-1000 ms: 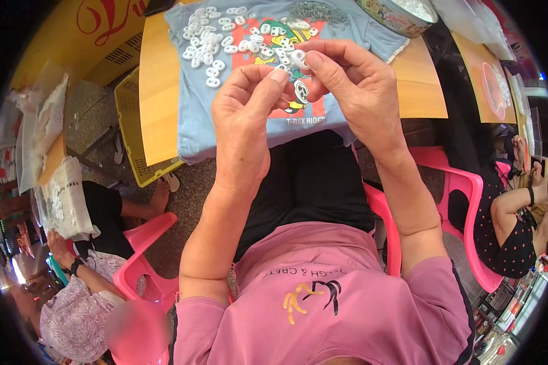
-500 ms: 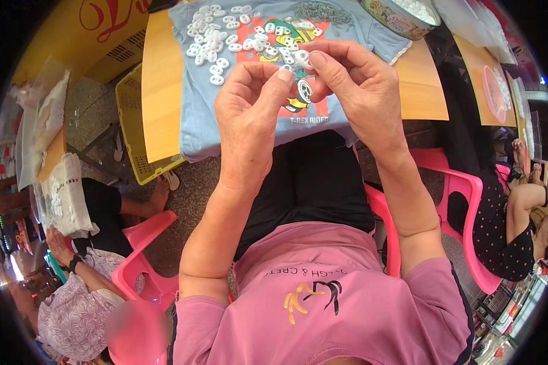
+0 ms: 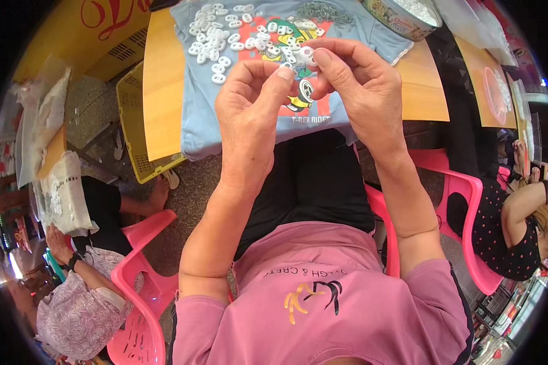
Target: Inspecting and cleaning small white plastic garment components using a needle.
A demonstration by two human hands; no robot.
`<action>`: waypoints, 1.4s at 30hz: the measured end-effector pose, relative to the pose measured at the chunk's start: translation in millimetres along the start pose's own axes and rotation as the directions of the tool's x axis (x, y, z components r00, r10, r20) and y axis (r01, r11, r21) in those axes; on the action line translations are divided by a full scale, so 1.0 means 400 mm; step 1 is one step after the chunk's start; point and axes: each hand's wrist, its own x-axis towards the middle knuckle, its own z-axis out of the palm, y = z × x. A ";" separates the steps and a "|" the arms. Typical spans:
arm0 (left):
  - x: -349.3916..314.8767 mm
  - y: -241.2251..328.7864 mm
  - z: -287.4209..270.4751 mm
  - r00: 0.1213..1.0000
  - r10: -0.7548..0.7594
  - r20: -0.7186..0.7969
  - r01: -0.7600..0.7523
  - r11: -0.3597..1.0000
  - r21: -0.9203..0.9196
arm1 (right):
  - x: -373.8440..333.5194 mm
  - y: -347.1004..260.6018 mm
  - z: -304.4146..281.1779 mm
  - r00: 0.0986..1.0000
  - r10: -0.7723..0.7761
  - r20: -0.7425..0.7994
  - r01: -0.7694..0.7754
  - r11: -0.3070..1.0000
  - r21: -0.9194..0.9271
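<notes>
Both hands are raised over the near part of the table, their fingertips close together. Between thumb and fingers my right hand [image 3: 362, 82] pinches a small white oval plastic piece with holes [image 3: 306, 56]. My left hand [image 3: 249, 94] is closed in a pinch just left of it; whatever sits at its fingertips is too small to make out. Beneath them lies a blue printed T-shirt [image 3: 204, 115] spread as a cover. Loose white oval pieces [image 3: 212, 42] are heaped on it to the left, with smaller white pieces [image 3: 281, 28] beyond my fingers.
A pile of thin grey metal bits [image 3: 326, 11] lies at the far side, beside a round tin [image 3: 402, 23] of white pieces. A yellow crate [image 3: 134, 121] stands left of the wooden table [image 3: 161, 91]. Co-workers sit on both sides, near pink chairs [image 3: 143, 267].
My hands keep nearly the same place and the same pinch, with the white oval piece shifted very slightly. The co-worker at the right has moved a leg a little.
</notes>
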 end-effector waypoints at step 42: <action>-0.011 0.004 0.005 0.996 0.092 -0.005 -0.092 0.995 0.024 | -0.010 -0.003 0.016 0.998 -0.053 -0.022 0.055 0.994 0.089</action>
